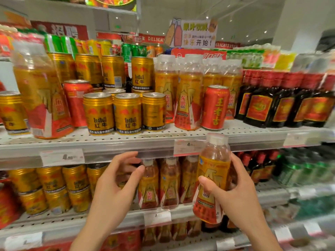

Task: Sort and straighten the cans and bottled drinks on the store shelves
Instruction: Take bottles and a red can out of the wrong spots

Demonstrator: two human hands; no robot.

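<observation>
The right hand (233,192) grips a clear plastic bottle with a gold and red label (211,180), held upright in front of the white perforated metal shelf (181,137). The left hand (116,180), fingers loosely curled and holding nothing, hovers beside similar bottles (159,183) on the lower shelf.

A shop: shelves (163,138) packed with drinks, price tags (62,157) along their edges.
</observation>
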